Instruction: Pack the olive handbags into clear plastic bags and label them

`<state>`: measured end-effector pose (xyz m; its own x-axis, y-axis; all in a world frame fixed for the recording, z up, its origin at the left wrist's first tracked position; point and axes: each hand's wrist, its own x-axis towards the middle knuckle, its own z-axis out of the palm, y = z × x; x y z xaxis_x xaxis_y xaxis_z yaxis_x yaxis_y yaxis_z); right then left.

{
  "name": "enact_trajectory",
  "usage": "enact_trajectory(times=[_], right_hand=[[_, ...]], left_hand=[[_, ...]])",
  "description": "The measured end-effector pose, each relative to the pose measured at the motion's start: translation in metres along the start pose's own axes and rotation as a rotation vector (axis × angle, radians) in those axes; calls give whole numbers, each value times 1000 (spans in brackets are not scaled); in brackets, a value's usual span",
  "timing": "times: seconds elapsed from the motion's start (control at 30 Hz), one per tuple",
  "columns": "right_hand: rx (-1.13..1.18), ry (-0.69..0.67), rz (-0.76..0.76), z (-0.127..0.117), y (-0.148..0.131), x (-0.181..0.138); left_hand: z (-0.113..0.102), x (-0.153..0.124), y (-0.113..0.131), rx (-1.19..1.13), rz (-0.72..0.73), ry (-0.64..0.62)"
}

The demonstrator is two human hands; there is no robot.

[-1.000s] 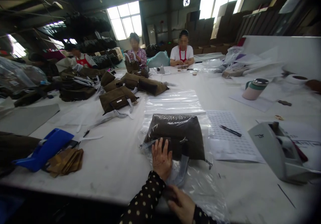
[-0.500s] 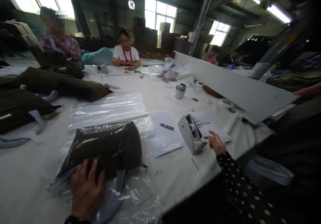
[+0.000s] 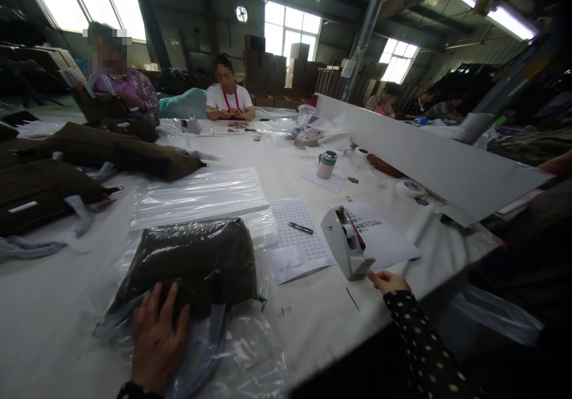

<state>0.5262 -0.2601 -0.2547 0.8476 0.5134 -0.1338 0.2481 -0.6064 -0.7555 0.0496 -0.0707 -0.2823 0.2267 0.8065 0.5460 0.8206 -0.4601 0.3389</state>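
A dark brown fabric bag (image 3: pixel 196 262) lies inside a clear plastic sleeve (image 3: pixel 250 351) on the white table in front of me. My left hand (image 3: pixel 156 339) rests flat on its near end, fingers spread, pressing through the plastic. My right hand (image 3: pixel 386 280), in a dotted dark sleeve, is at the near tip of a grey tape dispenser (image 3: pixel 344 247). Its fingers are drawn together in a pinch; what they grip is too small to make out.
A stack of clear sleeves (image 3: pixel 201 193) lies behind the bag, beside a label sheet (image 3: pixel 297 238) with a pen (image 3: pixel 300 227). More brown bags (image 3: pixel 120 152) are at the left, a cup (image 3: pixel 327 164) and a long white board (image 3: pixel 429 161) at the right. Two people (image 3: pixel 227 98) sit at the far end.
My view has swung to the right. My right hand left the table's near edge, reached to the tape dispenser and now pinches at its near tip. My left hand stays on the bag.
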Motion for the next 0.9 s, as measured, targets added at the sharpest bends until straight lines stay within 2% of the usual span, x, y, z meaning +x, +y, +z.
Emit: enact_trajectory(times=[0.07,0.13,0.23,0.3,0.4,0.47,0.5,0.53,0.63,0.73,0.83,0.9], right_hand=[[-152,-6,8,-6,-3,-4],[-253,-11,-51,-8,-19,-12],[-251,-106,-329,15,-71,-31],[-164,-307,-568,50,-124,-50],[-65,-732,-875,119,-213,-96],[-153,-979,-1049,167,-265,-133],[-234,-1060,-1135,190,-285,-151],[-347,-1085,-1220,213,-301,-167],[-749,-923,-1384,268,-328,-201],[-936,-761,-1404,301,-339,-209],[-953,-658,-1383,303,-353,-191],[-954,-567,-1341,287,-359,-166]], left_hand=[[1,0,-2,-7,0,9],[2,-3,-4,-8,6,20],[2,-9,-7,-23,-6,28],[2,-12,-9,-45,-44,24],[2,-15,-10,-82,-113,8],[1,-17,-10,-117,-141,8],[1,-18,-9,-135,-149,11],[0,-19,-9,-150,-156,16],[-1,-21,-11,-180,-180,35],[-3,-21,-12,-167,-166,13],[-3,-21,-12,-64,-88,-58],[-2,-18,-13,-5,-44,-96]])
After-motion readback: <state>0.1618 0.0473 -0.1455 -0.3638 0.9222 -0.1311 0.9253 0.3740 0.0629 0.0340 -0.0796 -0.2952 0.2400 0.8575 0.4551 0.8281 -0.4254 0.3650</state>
